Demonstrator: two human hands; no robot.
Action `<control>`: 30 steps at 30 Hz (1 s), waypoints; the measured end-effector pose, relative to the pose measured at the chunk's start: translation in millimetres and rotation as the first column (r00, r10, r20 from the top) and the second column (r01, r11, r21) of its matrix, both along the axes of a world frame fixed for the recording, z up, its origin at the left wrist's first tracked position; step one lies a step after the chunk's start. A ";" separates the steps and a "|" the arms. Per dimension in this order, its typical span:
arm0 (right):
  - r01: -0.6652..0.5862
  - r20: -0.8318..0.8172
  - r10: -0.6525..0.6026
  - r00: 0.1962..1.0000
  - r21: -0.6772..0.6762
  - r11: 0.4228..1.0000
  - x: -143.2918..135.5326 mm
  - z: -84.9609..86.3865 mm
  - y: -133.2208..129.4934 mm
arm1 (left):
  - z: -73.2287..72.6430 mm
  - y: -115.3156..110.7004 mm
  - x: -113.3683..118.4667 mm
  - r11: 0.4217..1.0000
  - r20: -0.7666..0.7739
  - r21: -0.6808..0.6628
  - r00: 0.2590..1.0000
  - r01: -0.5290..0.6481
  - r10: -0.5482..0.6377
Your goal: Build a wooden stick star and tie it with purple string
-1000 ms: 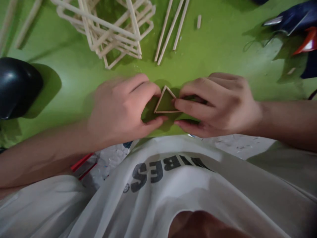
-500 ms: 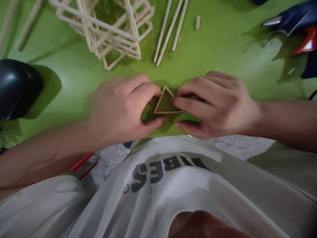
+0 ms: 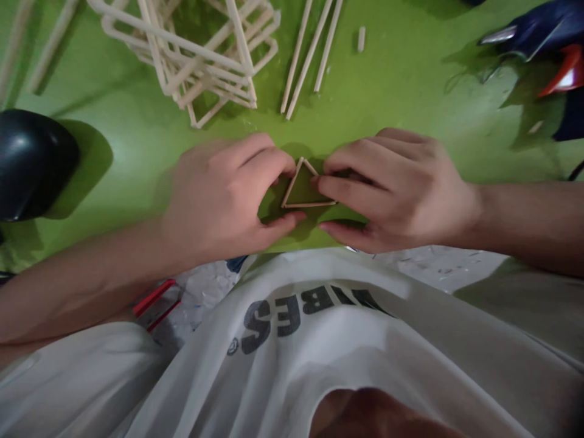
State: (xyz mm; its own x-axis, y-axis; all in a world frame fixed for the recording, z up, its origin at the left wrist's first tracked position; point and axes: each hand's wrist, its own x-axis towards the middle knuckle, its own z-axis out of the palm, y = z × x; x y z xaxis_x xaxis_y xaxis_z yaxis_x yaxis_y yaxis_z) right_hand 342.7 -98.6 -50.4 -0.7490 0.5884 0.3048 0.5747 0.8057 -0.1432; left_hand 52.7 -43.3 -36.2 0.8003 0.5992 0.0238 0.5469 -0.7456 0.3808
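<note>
A small triangle point(image 3: 309, 205) made of three thin wooden sticks lies on the green table between my hands, its tip pointing away from me. My left hand point(image 3: 223, 191) has its curled fingertips against the left side, near the tip; its thumb rests below the near left corner. From the other side my right hand point(image 3: 392, 188) presses its fingers on the right side and covers part of it, with the thumb apart and nearer to me. Both hands steady the triangle between them. The fingertips under each hand are partly hidden.
A stack of stick frames point(image 3: 205, 67) stands behind my left hand. Loose sticks point(image 3: 305, 61) and a short stick piece point(image 3: 361, 39) lie beyond. A dark blue glue gun point(image 3: 533, 30) is at the far right, a black rounded object point(image 3: 34, 164) at the left.
The whole view has shifted very slightly. Both hands keep their places at the triangle, and nothing has been let go or taken up.
</note>
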 end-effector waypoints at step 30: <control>0.110 -0.039 -0.115 0.993 -0.113 0.987 -2.3 -5.4 -3.1 | -5.1 0.9 -2.5 0.999 0.079 -0.043 0.997 -0.011 0.014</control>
State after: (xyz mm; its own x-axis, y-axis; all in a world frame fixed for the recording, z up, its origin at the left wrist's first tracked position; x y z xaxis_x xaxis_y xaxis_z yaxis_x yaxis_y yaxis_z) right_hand 340.3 -101.7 -55.8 -0.6626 0.7004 0.2655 0.6519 0.7138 -0.2559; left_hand 50.2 -42.4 -41.3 0.7892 0.6111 0.0608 0.5231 -0.7208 0.4547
